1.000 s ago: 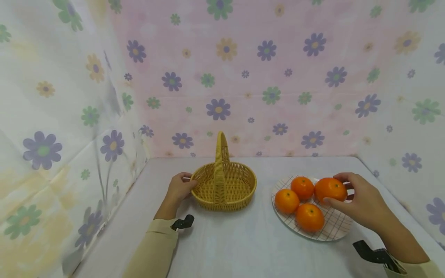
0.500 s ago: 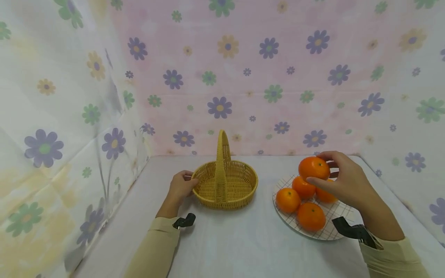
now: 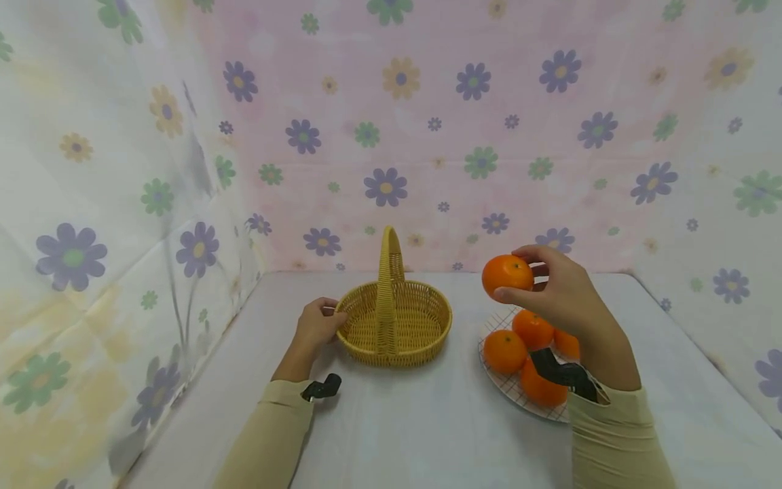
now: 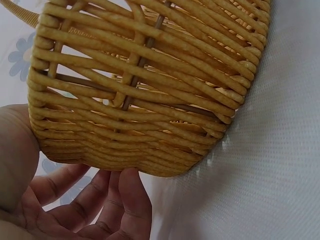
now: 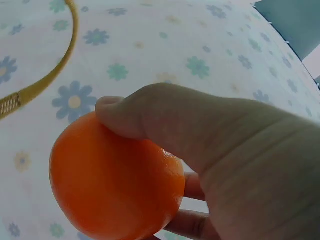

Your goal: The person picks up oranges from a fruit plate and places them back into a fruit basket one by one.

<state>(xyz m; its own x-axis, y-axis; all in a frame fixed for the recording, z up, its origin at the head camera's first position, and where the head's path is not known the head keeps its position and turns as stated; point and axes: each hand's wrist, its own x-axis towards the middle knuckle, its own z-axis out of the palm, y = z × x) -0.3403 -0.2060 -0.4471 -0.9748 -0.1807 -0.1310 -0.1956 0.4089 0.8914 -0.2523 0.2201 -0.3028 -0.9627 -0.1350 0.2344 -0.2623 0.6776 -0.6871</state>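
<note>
Near the middle of the table stands a yellow woven basket (image 3: pixel 421 326) with a tall arched handle. My left hand (image 3: pixel 316 322) grips the left end of its rim, thumb on the rim and fingers outside; in the left wrist view those fingers (image 4: pixel 135 200) touch the wickerwork (image 4: pixel 150 115). Between thumb and fingers, my right hand (image 3: pixel 559 288) holds a tangerine (image 3: pixel 506 275) in the air, above the far side of a checked plate (image 3: pixel 510 387). Up close in the right wrist view, that tangerine (image 5: pixel 110 185) has the thumb on top. Several more tangerines (image 3: pixel 504 351) lie on the plate, partly hidden by the right arm.
A white cloth (image 3: pixel 427 435) covers the table. Flower-patterned fabric (image 3: pixel 427 136) hangs along the back and both sides. Dark wrist mounts (image 3: pixel 322 387) are worn on both wrists.
My right hand has lifted the tangerine off the plate and carried it up and to the left. The left hand and the basket stay in place.
</note>
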